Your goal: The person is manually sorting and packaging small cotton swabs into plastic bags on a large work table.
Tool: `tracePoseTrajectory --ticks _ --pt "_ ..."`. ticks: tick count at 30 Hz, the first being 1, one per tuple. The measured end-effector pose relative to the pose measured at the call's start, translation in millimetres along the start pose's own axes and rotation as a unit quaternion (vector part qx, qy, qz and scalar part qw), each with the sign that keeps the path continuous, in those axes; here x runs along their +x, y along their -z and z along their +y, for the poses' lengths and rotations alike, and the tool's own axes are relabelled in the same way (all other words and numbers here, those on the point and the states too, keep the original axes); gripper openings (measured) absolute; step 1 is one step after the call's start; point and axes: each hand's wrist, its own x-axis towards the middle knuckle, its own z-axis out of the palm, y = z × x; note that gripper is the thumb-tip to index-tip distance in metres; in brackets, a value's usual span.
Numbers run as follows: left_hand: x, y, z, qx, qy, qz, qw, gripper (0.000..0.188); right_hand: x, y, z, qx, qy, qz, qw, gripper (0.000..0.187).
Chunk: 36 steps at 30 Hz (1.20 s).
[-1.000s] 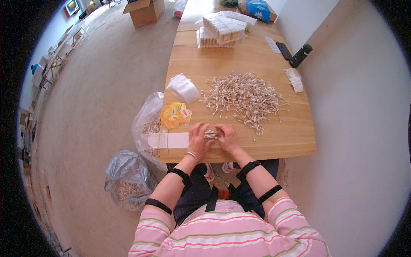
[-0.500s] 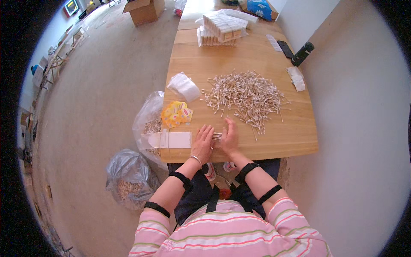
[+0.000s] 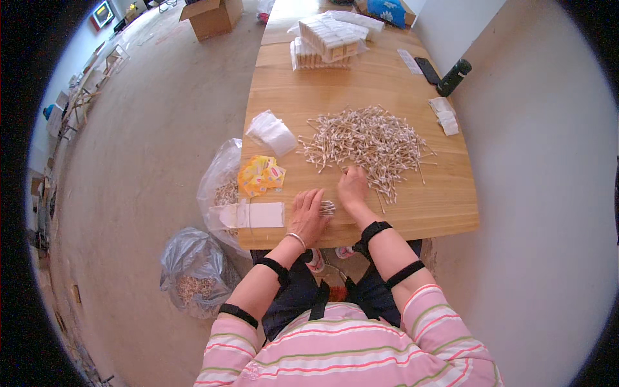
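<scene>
Under my left hand (image 3: 308, 216), near the table's front edge, lies a small bundle of cotton swabs (image 3: 327, 208); the fingers curl round it and its white tips stick out to the right. My right hand (image 3: 353, 187) is at the near edge of a large loose pile of cotton swabs (image 3: 371, 142), its fingers bent in. Whatever the right fingertips pinch is hidden behind the hand. Just left of my left hand is a flat white card-like piece with a clear sleeve (image 3: 265, 215).
Yellow printed slips (image 3: 260, 175) and clear bags (image 3: 272, 132) lie along the left edge of the table (image 3: 425, 216). Packed swab bundles (image 3: 329, 42) are stacked at the far end. A dark bottle (image 3: 454, 77) and phone (image 3: 427, 71) sit far right. Plastic sacks (image 3: 196, 267) stand on the floor.
My right hand has left the bundle and moved forward to the pile's near edge, its fingers now bent in. The left hand stays at the bundle.
</scene>
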Motion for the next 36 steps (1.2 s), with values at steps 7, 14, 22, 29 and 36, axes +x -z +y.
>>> tracePoseTrajectory --ticks 7,14,22,29,36 --pt "-10.1 -10.0 -9.0 0.116 -0.118 0.034 0.986 0.068 -20.4 3.4 23.6 -0.002 0.124 0.033 0.992 0.011" --pt "-15.2 -5.4 -5.4 -0.107 -0.013 0.153 0.982 0.076 -43.7 23.9 4.2 0.022 0.238 -0.112 0.965 0.007" --pt "-9.7 -25.9 -35.7 -0.375 0.052 0.259 0.889 0.051 -102.6 7.4 -5.4 -0.104 0.326 -0.058 0.938 0.065" --pt "-7.1 -21.4 -36.2 -0.429 0.075 0.259 0.862 0.044 -80.6 3.9 -15.1 -0.149 0.329 -0.101 0.927 0.086" --pt "-7.9 -20.9 -33.5 -0.439 0.100 0.261 0.854 0.040 -106.7 25.8 -8.5 -0.136 0.336 -0.178 0.915 0.085"
